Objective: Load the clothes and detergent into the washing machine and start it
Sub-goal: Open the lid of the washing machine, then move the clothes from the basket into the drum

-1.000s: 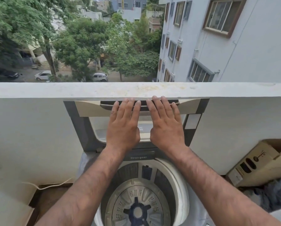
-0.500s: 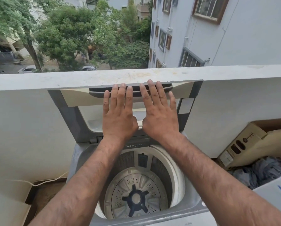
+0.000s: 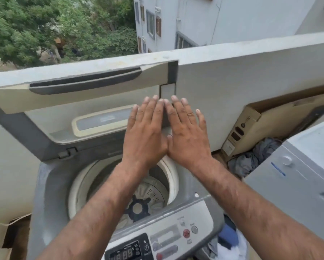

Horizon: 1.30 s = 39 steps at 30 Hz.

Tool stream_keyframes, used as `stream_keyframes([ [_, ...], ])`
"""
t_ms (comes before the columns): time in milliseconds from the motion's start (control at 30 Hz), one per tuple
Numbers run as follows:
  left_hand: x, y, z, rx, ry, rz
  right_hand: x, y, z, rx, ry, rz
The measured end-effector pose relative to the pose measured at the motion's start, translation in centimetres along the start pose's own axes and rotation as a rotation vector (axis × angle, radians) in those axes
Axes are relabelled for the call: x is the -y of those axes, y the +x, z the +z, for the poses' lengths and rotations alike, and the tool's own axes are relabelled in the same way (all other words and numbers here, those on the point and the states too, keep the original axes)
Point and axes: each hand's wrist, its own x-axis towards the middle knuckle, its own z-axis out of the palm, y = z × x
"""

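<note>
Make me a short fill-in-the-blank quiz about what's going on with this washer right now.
1. The grey top-loading washing machine's lid stands ____.
2. The white drum holds ____ clothes.
3. Both hands, left hand and right hand, are flat and ____ nothing.
4. Crumpled grey clothes lie beside the brown cardboard ____.

Missing words: open; no; hold; box
</note>
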Motion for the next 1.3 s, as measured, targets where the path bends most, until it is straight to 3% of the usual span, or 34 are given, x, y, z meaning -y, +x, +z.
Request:
stream_keyframes([
  [300,-15.3,-0.8,9.6,0.310,-0.119,0.270,-18.3,-13.4,-1.5,0.055,-0.018,0.417],
  [567,-27.7,-6.1,22.9,0.673,-0.124,0.440,-29.9,-26.4,3.6,0.383,0.127,0.649],
  [767,-27.7,-13.7,34.2,1.117,-0.011,0.262,-34.8,-34.2,12.3,0.657,0.213,0.717],
  [933,-24.6,-20.0,42.2,1.348,0.004,0.021,-36.9,-39.6,21.5,0.833,0.294,0.743],
  [1133,-22.6,-25.0,52.2,1.469,-0.072,-0.267,-39.0,-43.6,33.6,0.981,0.390,0.779],
  [1300,-21.1,-26.5,61.5,1.428,-0.093,-0.389,-41.1,-43.8,44.6,1.009,0.519,0.832],
])
